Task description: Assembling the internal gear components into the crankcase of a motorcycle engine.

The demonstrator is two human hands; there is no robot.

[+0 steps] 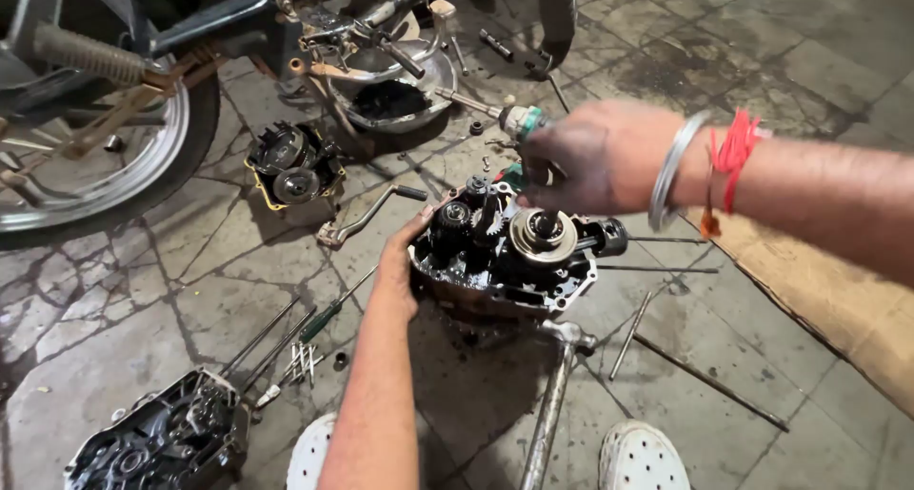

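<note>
Steadying the greasy black engine half-case on the floor, the left hand presses flat — right hand fingers clenched round a green-handled tool.

Engine case sits between motorcycle wheel, left, and cardboard, right.

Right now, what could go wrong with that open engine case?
1. The left hand only steadies the engine case at its edge; a hard push from the tool in the right hand could shift it.
2. Exposed gears sit open above a gritty floor.
3. Loose rods lie near the shoes: possible trip.
</note>
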